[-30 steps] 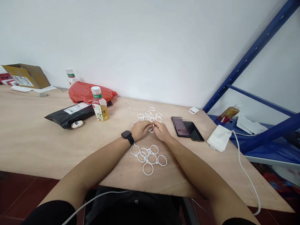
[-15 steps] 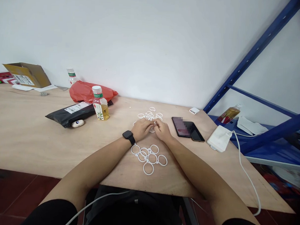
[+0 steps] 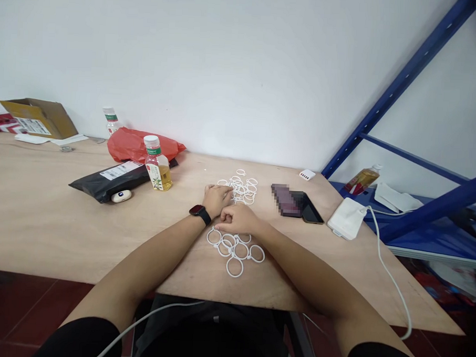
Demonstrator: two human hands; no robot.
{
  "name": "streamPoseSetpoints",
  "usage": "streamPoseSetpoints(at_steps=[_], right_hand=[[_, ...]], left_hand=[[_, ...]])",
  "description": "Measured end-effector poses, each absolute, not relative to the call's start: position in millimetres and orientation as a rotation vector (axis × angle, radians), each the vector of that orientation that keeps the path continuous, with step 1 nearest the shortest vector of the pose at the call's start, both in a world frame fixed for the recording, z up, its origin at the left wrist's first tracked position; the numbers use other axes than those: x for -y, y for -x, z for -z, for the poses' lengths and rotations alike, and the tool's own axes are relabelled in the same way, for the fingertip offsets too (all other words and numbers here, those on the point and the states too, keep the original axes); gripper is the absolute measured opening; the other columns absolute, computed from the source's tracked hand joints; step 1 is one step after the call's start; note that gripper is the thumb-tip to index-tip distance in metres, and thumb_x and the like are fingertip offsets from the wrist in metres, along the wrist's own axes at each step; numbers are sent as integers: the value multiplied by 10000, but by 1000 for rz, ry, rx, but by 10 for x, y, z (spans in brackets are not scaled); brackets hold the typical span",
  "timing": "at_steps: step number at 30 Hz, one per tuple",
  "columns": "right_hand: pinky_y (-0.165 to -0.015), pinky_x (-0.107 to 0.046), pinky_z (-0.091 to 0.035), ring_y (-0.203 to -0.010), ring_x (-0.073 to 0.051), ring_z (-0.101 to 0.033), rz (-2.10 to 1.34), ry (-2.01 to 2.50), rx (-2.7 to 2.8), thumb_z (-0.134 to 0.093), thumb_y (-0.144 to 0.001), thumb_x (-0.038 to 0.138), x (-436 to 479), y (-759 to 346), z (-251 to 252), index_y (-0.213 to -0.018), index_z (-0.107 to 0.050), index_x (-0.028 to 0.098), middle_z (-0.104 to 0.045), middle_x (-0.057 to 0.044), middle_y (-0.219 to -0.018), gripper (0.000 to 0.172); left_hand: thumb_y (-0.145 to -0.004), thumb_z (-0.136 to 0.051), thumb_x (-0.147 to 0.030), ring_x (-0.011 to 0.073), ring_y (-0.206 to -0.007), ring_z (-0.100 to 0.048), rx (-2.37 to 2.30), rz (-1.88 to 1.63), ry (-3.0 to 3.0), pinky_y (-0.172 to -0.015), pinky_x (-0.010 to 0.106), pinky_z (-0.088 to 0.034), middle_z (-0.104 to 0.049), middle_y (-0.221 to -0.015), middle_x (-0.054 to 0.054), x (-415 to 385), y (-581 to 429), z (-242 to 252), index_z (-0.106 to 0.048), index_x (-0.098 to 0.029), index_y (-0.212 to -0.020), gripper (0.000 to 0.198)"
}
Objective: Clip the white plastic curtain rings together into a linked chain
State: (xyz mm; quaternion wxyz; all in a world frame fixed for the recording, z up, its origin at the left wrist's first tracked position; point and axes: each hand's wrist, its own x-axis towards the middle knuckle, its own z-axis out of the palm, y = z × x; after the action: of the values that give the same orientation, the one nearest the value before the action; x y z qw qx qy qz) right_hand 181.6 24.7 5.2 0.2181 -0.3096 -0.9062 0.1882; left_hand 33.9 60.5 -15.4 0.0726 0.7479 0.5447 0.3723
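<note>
Several white plastic rings with small clasps lie in a back pile [image 3: 248,190] and a front cluster [image 3: 241,251] on the table. My left hand [image 3: 216,199], with a black watch on its wrist, rests at the left side of the back pile. Its fingers stretch toward those rings, and their tips touch or nearly touch them. Closer to me, my right hand [image 3: 240,219] hovers between pile and cluster, fingers curled in and pointing left. It partly covers the cluster's upper rings. Whatever its fingertips hold, if anything, is hidden.
Left stand a drink bottle [image 3: 158,167], a black parcel [image 3: 103,182], a red bag [image 3: 131,144], an earbud case [image 3: 121,196] and an open carton [image 3: 47,118]. Right are two phones [image 3: 313,211], a white power bank [image 3: 345,219] with cable, and a blue rack [image 3: 408,75].
My hands, together at the back pile before, have parted. The right moved toward me and left, over the front cluster's edge. The left stayed near the pile, its fingers now reaching into it.
</note>
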Motion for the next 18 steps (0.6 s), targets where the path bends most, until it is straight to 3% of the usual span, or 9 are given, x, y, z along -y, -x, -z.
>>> streamPoseSetpoints(at_steps=[4, 8, 10, 18], right_hand=[[-536, -225, -283, -554, -113, -506, -542, 881, 2593, -794, -652, 485, -209, -1806, -86, -821, -708, 235, -630, 34, -628, 313], [-542, -216, -302, -540, -100, -499, -638, 890, 2582, -698, -710, 232, -252, -1805, -14, -771, -705, 225, -633, 42, -621, 62], [-551, -213, -325, -542, -97, -503, -660, 902, 2521, -649, -696, 159, -308, -1825, 35, -727, -681, 211, -622, 49, -607, 68], [-634, -249, -400, -636, -135, -549, -312, 1053, 2086, -593, -789, 226, -626, -2134, 55, -805, -667, 202, -665, 0, -729, 80]], left_hand=[[-887, -534, -243, 225, -1021, -643, -1675, -1137, -2178, -1022, 449, -313, -752, -1004, 29, -606, -342, 149, -674, -248, -1109, 262], [-829, -608, -281, 270, -996, -617, -1768, -1047, -2181, -965, 468, -340, -739, -887, 38, -594, -345, 141, -708, -236, -1034, 232], [-826, -618, -312, 276, -976, -610, -1777, -1027, -2193, -935, 463, -360, -727, -875, 47, -587, -341, 135, -722, -231, -975, 199], [-948, -447, -298, 189, -875, -649, -1492, -1246, -2162, -863, 325, -471, -739, -933, 43, -589, -319, 98, -727, -200, -936, 297]])
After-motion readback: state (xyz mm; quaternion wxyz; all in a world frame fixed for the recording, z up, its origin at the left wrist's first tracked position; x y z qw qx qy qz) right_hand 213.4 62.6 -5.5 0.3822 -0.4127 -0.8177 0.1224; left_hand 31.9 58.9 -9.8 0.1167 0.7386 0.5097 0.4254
